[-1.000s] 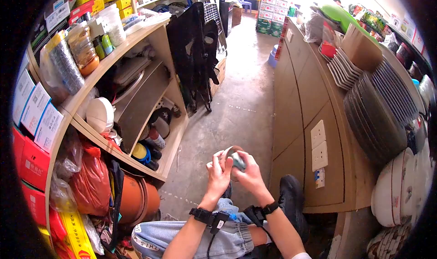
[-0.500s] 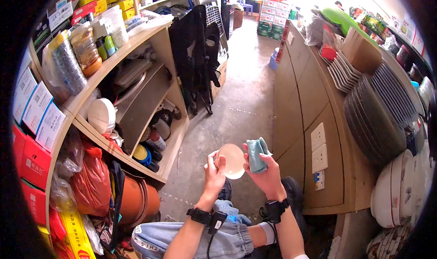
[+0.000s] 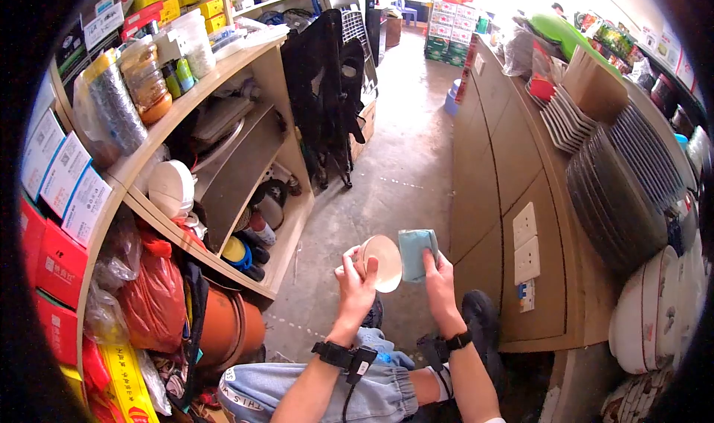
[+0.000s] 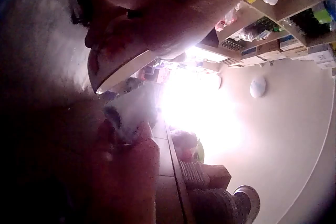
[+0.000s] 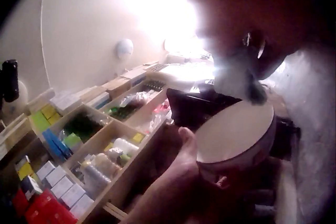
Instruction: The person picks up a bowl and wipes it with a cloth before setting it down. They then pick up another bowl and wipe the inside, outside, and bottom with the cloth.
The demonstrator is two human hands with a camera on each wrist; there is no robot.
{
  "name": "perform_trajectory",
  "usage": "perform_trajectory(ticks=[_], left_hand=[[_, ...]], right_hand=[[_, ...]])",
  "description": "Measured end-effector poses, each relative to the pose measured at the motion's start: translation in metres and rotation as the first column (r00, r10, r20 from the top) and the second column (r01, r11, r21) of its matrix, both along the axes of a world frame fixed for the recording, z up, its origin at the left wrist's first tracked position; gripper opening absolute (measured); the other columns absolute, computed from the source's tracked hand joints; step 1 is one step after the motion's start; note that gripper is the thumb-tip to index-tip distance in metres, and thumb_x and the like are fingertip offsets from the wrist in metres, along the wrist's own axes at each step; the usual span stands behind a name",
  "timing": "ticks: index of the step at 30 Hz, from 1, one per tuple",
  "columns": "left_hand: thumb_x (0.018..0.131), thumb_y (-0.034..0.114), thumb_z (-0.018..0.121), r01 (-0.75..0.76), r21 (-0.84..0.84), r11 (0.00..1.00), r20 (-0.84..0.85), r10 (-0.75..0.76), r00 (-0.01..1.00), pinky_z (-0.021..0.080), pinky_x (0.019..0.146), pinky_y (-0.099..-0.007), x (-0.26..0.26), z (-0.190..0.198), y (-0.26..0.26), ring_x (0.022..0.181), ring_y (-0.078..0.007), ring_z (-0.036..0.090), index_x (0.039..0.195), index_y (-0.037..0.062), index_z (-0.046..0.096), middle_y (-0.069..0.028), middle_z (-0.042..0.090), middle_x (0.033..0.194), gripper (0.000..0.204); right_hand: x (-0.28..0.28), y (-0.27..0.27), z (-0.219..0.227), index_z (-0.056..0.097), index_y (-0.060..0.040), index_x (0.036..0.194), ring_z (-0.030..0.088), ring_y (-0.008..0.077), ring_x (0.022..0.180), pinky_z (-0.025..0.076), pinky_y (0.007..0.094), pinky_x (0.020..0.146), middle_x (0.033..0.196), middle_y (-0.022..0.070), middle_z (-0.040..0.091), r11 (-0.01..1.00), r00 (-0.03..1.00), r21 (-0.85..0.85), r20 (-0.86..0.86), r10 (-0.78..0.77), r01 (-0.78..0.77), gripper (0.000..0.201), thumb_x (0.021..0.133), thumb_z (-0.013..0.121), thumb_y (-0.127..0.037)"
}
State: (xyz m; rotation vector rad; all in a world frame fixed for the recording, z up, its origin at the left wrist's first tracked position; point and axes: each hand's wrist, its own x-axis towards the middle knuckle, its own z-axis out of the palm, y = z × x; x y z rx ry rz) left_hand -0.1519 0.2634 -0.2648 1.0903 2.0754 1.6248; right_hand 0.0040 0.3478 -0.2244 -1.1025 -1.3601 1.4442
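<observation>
My left hand (image 3: pixel 355 295) holds a small bowl (image 3: pixel 386 265) by its side, thumb over the rim and fingers round the outside. The bowl is tilted, its pale inside facing up toward me; the right wrist view shows a darker, patterned outside on the bowl (image 5: pixel 236 132). Just right of the rim, my right hand (image 3: pixel 442 287) pinches a folded blue-green cloth (image 3: pixel 416 246) with the thumb laid flat across it. Both hands are out in front of my knees, above the floor. In the left wrist view the cloth (image 4: pixel 131 111) appears dim, close by the bowl.
On the left stands a wooden shelf unit (image 3: pixel 297 233) with jars, bags and boxes. A long cabinet (image 3: pixel 532 304) runs along the right, bearing stacked dark plates (image 3: pixel 613 192) and white bowls (image 3: pixel 643 315). Folded black chairs (image 3: pixel 320 103) lean at the shelf's far end. Concrete floor (image 3: pixel 394 177) lies between.
One second ago both hands were together, cloth against the bowl. They then parted, and the bowl's inside turned into view. Now the cloth has turned broad side to view, nearer the bowl.
</observation>
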Motion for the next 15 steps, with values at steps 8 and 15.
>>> perform_trajectory(ticks=[8,15], left_hand=[[0.097,0.055,0.057,0.076,0.062,0.995,0.187,-0.086,0.979,0.055,0.074,-0.0396,0.01,0.025,-0.004,0.087,-0.0281,0.07,0.127,-0.0019,0.048,-0.0242,0.069,0.095,0.065],[0.099,0.051,0.055,0.078,0.231,0.97,0.262,-0.139,0.955,0.054,0.069,-0.0375,0.013,0.012,0.001,0.082,-0.0256,0.069,0.125,-0.0007,0.049,-0.0223,0.069,0.091,0.058]], right_hand=[[-0.012,-0.017,0.019,0.067,-0.0016,0.108,0.065,0.0186,0.089,0.053,0.0334,0.077,0.096,0.008,0.069,0.886,0.981,0.459,0.133,-0.144,0.068,0.021,0.088,0.069,-0.008],[-0.018,-0.03,0.03,0.066,-0.0024,0.106,0.068,0.0333,0.1,0.056,0.0389,0.087,0.111,0.013,0.07,0.705,0.944,0.66,0.326,0.042,-0.259,0.03,0.076,0.07,0.003]])
